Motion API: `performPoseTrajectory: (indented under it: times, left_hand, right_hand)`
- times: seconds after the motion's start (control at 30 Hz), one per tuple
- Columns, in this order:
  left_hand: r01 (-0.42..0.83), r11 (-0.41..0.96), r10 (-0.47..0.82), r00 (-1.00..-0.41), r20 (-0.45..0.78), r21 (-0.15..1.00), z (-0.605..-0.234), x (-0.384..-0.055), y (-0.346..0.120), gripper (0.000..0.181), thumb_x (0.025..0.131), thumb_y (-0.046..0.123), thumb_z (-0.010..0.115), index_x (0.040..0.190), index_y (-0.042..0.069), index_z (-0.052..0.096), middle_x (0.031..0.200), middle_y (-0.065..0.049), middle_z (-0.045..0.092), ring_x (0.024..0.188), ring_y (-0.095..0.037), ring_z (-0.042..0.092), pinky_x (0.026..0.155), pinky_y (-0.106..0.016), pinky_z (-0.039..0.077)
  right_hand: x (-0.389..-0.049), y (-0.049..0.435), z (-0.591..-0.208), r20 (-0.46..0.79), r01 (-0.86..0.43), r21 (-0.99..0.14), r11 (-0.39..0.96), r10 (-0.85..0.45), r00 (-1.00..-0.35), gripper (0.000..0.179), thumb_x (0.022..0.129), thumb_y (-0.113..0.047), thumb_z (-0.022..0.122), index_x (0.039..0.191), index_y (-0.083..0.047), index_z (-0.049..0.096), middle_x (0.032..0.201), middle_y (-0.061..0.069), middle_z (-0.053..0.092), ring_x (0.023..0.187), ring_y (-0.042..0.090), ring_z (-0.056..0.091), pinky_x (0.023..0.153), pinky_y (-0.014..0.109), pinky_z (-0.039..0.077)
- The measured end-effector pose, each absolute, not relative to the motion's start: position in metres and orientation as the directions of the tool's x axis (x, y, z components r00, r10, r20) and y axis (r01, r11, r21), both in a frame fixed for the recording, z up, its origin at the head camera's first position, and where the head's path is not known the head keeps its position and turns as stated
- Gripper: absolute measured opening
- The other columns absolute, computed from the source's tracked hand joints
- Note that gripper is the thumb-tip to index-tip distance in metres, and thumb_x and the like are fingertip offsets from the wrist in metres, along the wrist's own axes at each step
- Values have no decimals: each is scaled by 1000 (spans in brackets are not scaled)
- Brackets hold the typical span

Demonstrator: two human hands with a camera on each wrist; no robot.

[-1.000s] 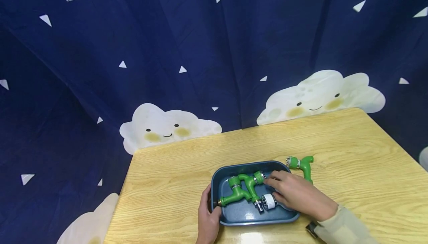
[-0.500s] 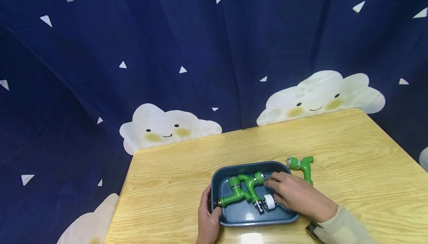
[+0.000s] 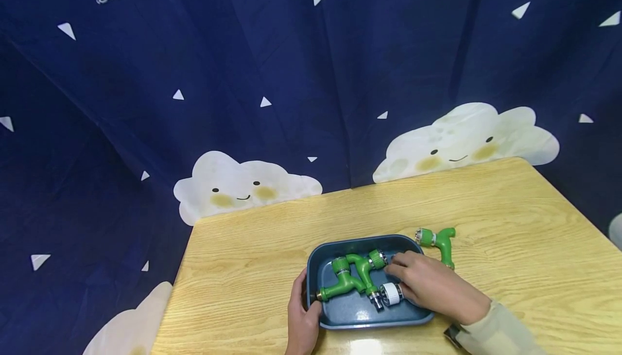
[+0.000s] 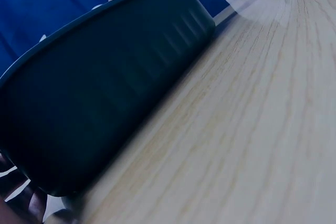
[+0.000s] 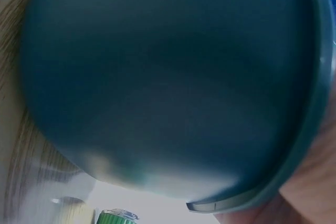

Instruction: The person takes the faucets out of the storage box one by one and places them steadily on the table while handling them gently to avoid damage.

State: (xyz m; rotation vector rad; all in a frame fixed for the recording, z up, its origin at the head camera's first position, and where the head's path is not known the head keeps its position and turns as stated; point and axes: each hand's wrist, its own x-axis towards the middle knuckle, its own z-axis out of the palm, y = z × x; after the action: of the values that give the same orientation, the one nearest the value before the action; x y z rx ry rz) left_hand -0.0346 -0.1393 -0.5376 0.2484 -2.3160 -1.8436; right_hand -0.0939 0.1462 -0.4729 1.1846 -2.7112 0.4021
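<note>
Left hand (image 3: 303, 320) grips the tray's (image 3: 345, 313) left end in the head view; the right hand (image 3: 432, 282) reaches into its right end beside the white-knobbed tap (image 3: 390, 294), hold unclear. One glossy green tap (image 3: 346, 281) touches another, chrome-tipped tap (image 3: 365, 272) inside; a third tap (image 3: 444, 244) lies just outside. Taps and tray lie as half a second ago. Table (image 3: 243, 258) stretches left to its edge.

Left wrist: the tray's wall borders wood.

Right wrist: curved rim, with a green knob (image 5: 116, 217) below.
</note>
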Motion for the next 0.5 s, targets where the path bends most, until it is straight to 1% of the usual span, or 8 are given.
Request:
performPoseTrajectory:
  times: [0.17,0.37,0.5]
  left_hand:
    - [-29,225,-238,-971,26,974,-537,-34,-139,74,75,-5,53,147,11,52,148,-10,59,135,-19,52,108,-11,36]
    - [-44,231,-237,-971,13,972,-534,-35,-139,74,75,-3,53,148,11,52,148,-10,59,137,-23,51,109,-12,36]
    - [-49,228,-234,-972,6,972,-533,-35,-139,75,75,-4,53,148,12,52,149,-9,58,138,-25,50,109,-12,36]
  right_hand:
    - [-94,146,-473,250,-736,-172,655,-693,-676,32,80,-14,82,111,-12,77,103,3,73,90,18,69,77,36,61]
    - [-95,146,-472,265,-743,-175,646,-696,-668,32,78,-10,82,110,-11,78,101,2,72,89,18,68,76,35,61]
    - [-94,146,-470,241,-738,-189,647,-698,-674,32,80,-13,82,111,-12,78,103,2,72,90,17,68,77,35,61]
